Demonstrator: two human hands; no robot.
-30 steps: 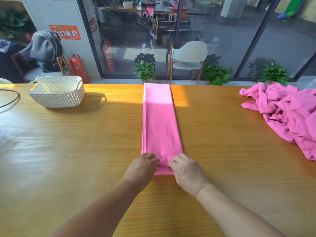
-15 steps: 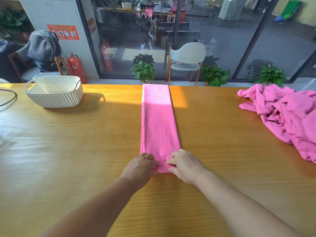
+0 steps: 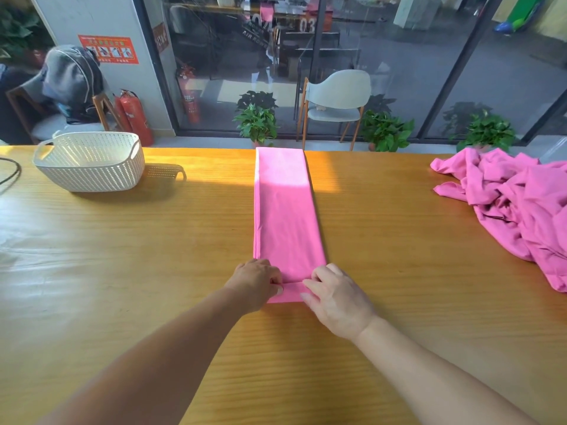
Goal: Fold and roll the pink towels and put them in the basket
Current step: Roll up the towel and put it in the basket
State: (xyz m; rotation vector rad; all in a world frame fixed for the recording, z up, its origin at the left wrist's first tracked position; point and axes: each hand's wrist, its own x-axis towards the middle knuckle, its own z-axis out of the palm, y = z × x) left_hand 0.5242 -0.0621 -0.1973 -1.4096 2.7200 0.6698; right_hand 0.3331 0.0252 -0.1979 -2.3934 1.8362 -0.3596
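"03" on glass wall (image 3: 306,25)

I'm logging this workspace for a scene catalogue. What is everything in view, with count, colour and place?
Folded pink towel strip: one, pink, table centre, near end turned over.
Heap of loose pink towels: one heap, pink, table's right side.
White perforated plastic basket: one, white, far left of table.
Long wooden table: one, honey-brown, foreground.
Black cable: one, black, left table edge.
Grey chair with wooden legs: one, behind the table.
Red fire extinguishers: three, by the pillar and glass.
Green potted plants: three, on the floor by the window.
Left hand: grips the towel's near-left end.
Right hand: grips its near-right end.
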